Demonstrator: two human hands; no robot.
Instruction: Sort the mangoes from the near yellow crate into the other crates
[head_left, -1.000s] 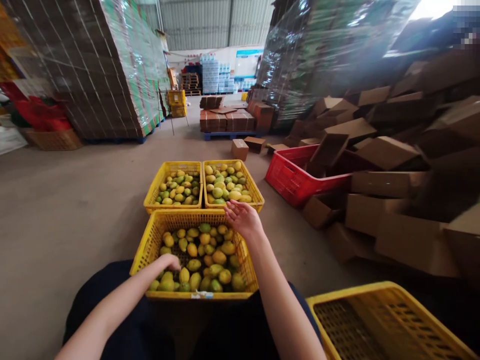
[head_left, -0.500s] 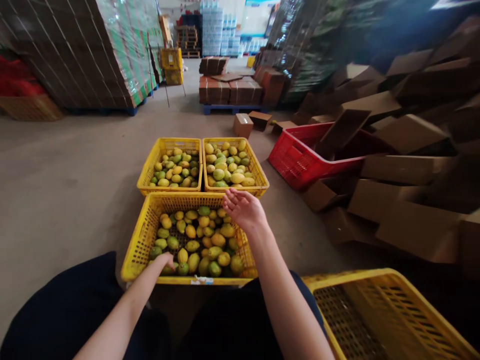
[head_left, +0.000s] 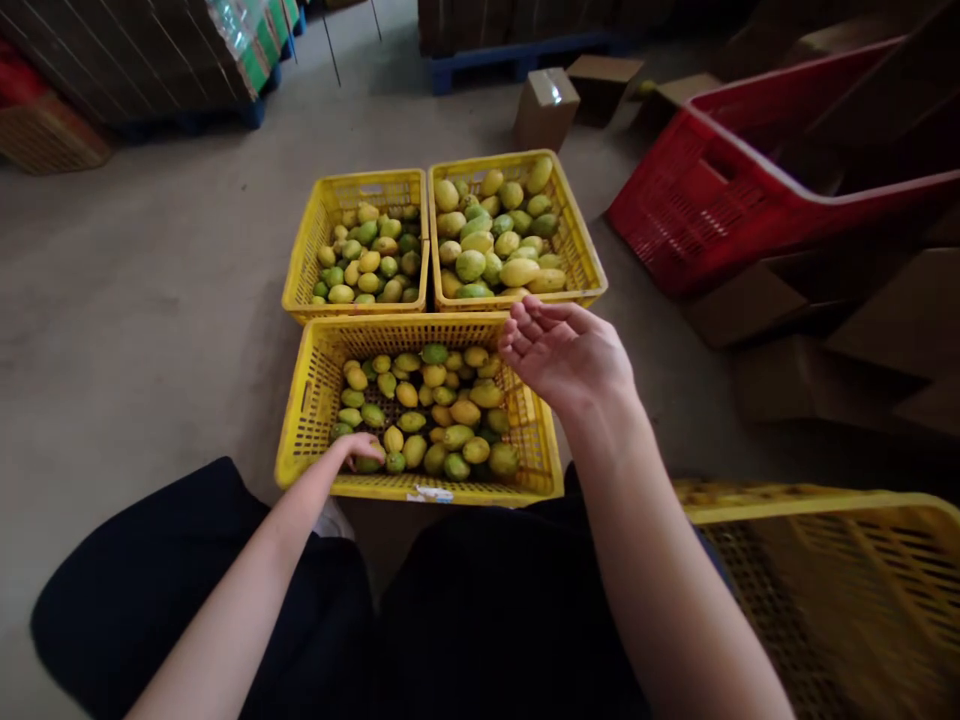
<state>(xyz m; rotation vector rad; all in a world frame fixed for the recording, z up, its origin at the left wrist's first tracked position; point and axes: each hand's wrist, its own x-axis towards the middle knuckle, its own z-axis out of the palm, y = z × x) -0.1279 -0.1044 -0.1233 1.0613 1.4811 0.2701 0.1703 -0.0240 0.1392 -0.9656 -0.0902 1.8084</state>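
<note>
In the near yellow crate point(head_left: 289, 440) lie many oval yellow and green fruits point(head_left: 456, 436), kind unclear. My left hand point(head_left: 354, 449) reaches into its near left corner, with fingers curled over a green fruit point(head_left: 370, 463); the fingertips are partly hidden. Palm up and holding nothing, my right hand point(head_left: 574, 355) hovers over the crate's far right corner, its fingers slightly bent and the thumb apart. Just beyond stand two more yellow crates, the left one point(head_left: 298, 250) with small fruits and the right one point(head_left: 581, 225) with larger ones.
At the lower right, beside my leg, stands another yellow crate point(head_left: 810, 502). A red crate point(head_left: 675, 190) is at the right among cardboard boxes point(head_left: 802, 395). A small carton point(head_left: 546, 105) sits on the floor near a blue pallet point(head_left: 487, 65). Wrapped stacks point(head_left: 150, 60) stand far left.
The view has tipped downward and come closer to the crates. My left hand has closed over a green fruit in the near corner. My right hand stays raised and empty.
</note>
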